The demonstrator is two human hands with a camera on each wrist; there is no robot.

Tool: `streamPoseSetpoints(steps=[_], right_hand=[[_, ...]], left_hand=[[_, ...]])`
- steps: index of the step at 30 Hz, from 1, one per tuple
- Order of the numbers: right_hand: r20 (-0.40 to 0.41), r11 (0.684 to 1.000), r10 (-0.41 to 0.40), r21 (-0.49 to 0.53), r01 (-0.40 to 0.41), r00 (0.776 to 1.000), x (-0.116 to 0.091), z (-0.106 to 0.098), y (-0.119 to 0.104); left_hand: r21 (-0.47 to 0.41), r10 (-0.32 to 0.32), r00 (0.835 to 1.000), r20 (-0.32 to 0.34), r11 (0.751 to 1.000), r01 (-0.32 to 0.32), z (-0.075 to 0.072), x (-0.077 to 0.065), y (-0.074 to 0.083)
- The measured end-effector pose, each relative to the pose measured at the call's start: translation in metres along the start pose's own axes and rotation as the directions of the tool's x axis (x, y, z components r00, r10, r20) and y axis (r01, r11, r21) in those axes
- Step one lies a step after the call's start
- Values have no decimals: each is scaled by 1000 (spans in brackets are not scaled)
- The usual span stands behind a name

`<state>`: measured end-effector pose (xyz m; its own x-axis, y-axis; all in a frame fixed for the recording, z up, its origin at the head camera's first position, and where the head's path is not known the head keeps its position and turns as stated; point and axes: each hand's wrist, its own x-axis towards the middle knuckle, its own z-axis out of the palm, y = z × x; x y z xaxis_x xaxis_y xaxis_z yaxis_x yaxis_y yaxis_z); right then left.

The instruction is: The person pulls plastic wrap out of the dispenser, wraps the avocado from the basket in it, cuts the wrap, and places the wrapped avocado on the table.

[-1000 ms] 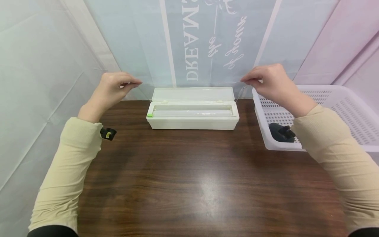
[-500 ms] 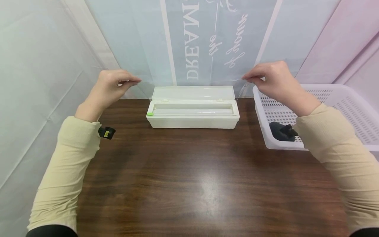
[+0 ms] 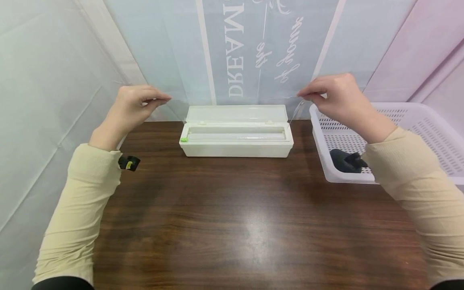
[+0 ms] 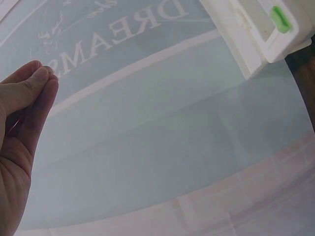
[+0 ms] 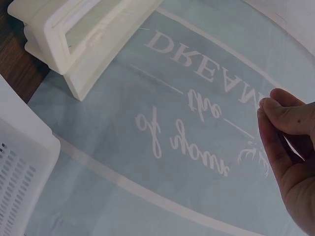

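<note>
A white cling film dispenser (image 3: 236, 150) stands at the back of the table, its lid (image 3: 237, 114) tipped up and a clear roll (image 3: 235, 136) inside. Thin transparent cling film (image 3: 296, 112) stretches up from it, its side edge faintly visible. My left hand (image 3: 131, 105) pinches one corner of the film between thumb and fingertips, above and left of the box. On the other side, my right hand (image 3: 336, 96) pinches the opposite corner at about the same height. A green slider (image 4: 280, 19) sits at the dispenser's left end.
A white perforated basket (image 3: 348, 178) stands right of the dispenser, partly behind the right forearm, with a dark grey object (image 3: 340, 160) inside. Behind the dark wood table (image 3: 232, 225) hangs a blue-grey printed cloth (image 3: 239, 48). A pale cloth wall (image 3: 43, 100) borders the left.
Both hands have shifted slightly outward and up, still pinching the cling film. The dispenser and basket stay in place.
</note>
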<state>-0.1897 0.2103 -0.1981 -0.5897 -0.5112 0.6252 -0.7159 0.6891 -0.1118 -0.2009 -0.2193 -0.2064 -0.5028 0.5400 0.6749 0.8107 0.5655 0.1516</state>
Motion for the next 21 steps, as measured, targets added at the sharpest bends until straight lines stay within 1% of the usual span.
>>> streamPoseSetpoints(steps=[5,11,21], right_hand=[[-4,1000,-7,6,7,1000,-1,-2,-1],[-10,1000,-7,2,7,1000,-2,-5,-3],[-19,1000,-14,3,14,1000,-3,-8,-5]], left_hand=[[-9,-8,1000,-11,1000,8,-1,0,4],[10,-9,1000,-5,1000,9,-3,0,5],[10,5,1000,-8,1000,-5,-6,1,8]])
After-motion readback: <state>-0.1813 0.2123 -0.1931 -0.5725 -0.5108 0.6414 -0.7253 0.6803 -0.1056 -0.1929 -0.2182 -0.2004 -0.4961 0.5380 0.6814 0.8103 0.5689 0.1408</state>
